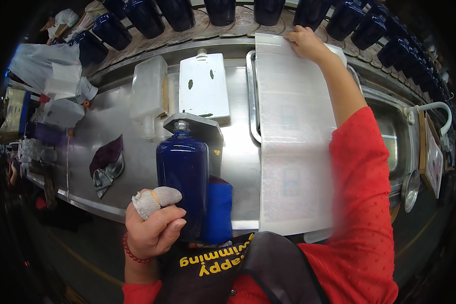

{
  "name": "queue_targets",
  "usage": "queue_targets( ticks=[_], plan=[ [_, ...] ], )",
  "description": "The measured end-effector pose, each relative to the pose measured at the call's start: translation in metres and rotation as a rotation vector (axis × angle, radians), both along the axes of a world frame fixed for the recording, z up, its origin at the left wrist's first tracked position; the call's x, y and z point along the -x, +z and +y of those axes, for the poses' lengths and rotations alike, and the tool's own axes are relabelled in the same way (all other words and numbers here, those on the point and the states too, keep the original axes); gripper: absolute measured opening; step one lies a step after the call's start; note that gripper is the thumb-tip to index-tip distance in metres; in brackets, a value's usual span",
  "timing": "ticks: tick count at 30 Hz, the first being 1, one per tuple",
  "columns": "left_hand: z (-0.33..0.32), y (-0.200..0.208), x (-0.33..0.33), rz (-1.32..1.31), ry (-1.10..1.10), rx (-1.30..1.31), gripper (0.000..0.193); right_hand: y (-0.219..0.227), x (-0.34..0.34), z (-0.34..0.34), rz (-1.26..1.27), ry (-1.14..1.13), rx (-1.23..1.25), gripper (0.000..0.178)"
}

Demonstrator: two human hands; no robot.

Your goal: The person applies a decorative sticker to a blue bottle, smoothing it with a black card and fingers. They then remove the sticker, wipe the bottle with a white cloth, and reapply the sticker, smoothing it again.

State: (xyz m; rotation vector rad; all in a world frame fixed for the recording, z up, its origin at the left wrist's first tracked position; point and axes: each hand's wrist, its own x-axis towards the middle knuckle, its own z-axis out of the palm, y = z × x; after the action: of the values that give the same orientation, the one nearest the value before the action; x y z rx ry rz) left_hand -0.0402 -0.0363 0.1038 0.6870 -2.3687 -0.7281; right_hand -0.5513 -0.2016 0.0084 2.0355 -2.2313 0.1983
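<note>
A glossy dark-blue glass bottle (182,159) with a clear bare neck stands upright right in front of me. Beside its lower left side is my left hand (154,225), closed, with a white cloth cover and a yellow band on one finger. Whatever those curled fingers hold, if anything, is hidden. Over to the right, my right arm reaches far forward, and the fingers of my right hand (306,43) are closed at the far edge of a long translucent sheet (296,137). Faint printed shapes show through the sheet, which lies over a metal tray (253,101).
Behind the bottle are a white flask-shaped block (203,83) and a frosted plastic container (148,88). A purple-and-grey cloth (107,162) lies left; a blue cloth (219,210) is near my apron. Several blue bottles (223,11) line the far conveyor. A sink (387,134) sits right.
</note>
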Motion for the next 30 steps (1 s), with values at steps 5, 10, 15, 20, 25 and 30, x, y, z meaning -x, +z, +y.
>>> queue_targets(
  ticks=[5, 10, 15, 20, 25, 30],
  plan=[
    [-0.007, 0.001, -0.002, 0.020, 0.020, 0.026, 0.015, -0.001, -0.004, -0.005, 0.044, 0.036, 0.058, 0.028],
    [-0.022, 0.004, 0.004, 0.004, -0.060, 0.112, 0.014, -0.010, -0.002, 0.011, 0.123, 0.133, 0.222, 0.025],
    [-0.026, 0.005, 0.010, 0.027, -0.083, 0.134, 0.014, -0.021, -0.003, 0.028, 0.194, 0.166, 0.297, 0.030],
    [-0.025, 0.002, 0.009, 0.040, -0.076, 0.118, 0.013, -0.027, -0.006, 0.034, 0.248, 0.118, 0.259, 0.036],
    [-0.024, 0.001, 0.005, 0.046, -0.076, 0.111, 0.014, -0.031, -0.010, 0.035, 0.236, 0.096, 0.254, 0.039],
    [-0.024, 0.000, 0.005, 0.050, -0.077, 0.118, 0.014, -0.034, -0.010, 0.033, 0.221, 0.095, 0.283, 0.037]
  ],
)
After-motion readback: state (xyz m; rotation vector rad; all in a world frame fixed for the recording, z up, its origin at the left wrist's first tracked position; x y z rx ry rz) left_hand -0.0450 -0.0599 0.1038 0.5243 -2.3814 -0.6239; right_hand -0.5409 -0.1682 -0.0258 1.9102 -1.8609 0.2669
